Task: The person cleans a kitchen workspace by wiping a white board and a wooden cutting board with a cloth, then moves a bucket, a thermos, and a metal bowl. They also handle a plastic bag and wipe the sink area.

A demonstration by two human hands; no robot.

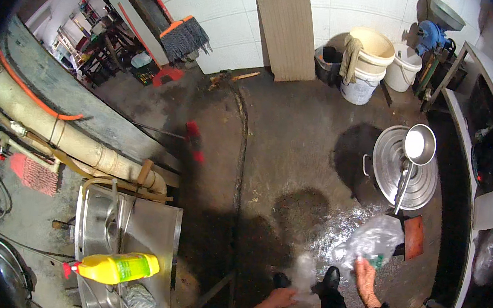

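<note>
My right hand (367, 282) is closed on a clear plastic bag (377, 237), which spreads out beyond the fingers and has a small green patch near its lower edge. To its left, my left hand (280, 299) is closed on a whitish, see-through piece of plastic (305, 271), which stands up from the fingers; its exact kind is unclear. Both hands are low in the view, over my dark shoes and the wet floor. The two pieces of plastic are apart from each other.
A large lidded metal pot (386, 169) bears a long-handled ladle (419, 149). Beside the bag lies a reddish-brown board (413, 238). At left, a yellow spray bottle (126, 267) lies across a steel sink (161, 223). Buckets (362, 85) stand by the far wall; shelving (469, 147) lines the right.
</note>
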